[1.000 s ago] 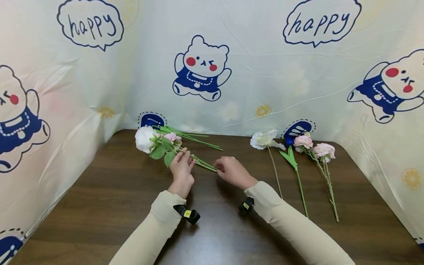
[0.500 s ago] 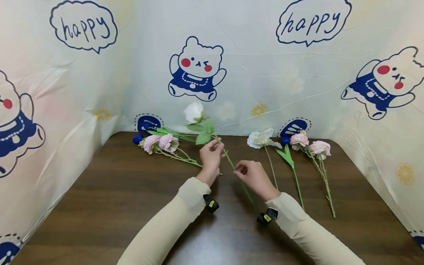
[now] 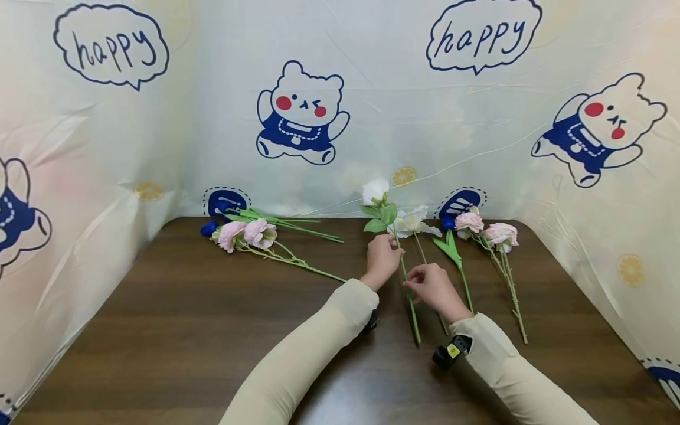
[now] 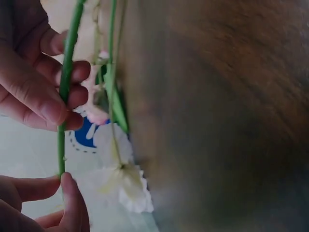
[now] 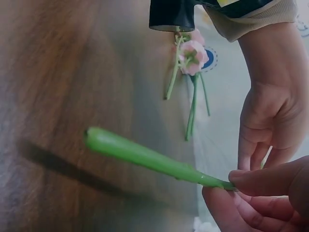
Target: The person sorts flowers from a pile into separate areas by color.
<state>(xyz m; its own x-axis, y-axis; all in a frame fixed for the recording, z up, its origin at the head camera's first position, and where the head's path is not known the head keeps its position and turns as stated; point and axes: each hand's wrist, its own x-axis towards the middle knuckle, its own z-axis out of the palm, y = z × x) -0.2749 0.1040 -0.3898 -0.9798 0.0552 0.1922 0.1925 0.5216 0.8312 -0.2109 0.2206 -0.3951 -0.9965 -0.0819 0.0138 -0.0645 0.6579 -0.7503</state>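
Observation:
A white rose [image 3: 376, 192] with green leaves is held up above the table, its green stem [image 5: 140, 157] running down and slightly right. My left hand [image 3: 382, 258] pinches that stem between thumb and finger just below the leaves. Lower down, my right hand [image 3: 437, 290] pinches the same stem, also seen in the right wrist view, where the cut end sticks out over the wood. Right behind the rose lies a flat white flower [image 3: 412, 222] on a thin stem. Beside the right hand is a blue tulip [image 3: 448, 223] with a green leaf.
Pink flowers [image 3: 260, 232] lie at the table's back left, with blue tulips [image 3: 209, 228] and green stems behind them. More pink flowers [image 3: 501, 234] lie at the right. A patterned cloth [image 3: 212, 118] rises behind the brown table [image 3: 186, 330].
The white rose was lifted from the left pile and carried rightward by both hands, uncovering pink flowers there. It now stands more upright, before the flat white flower.

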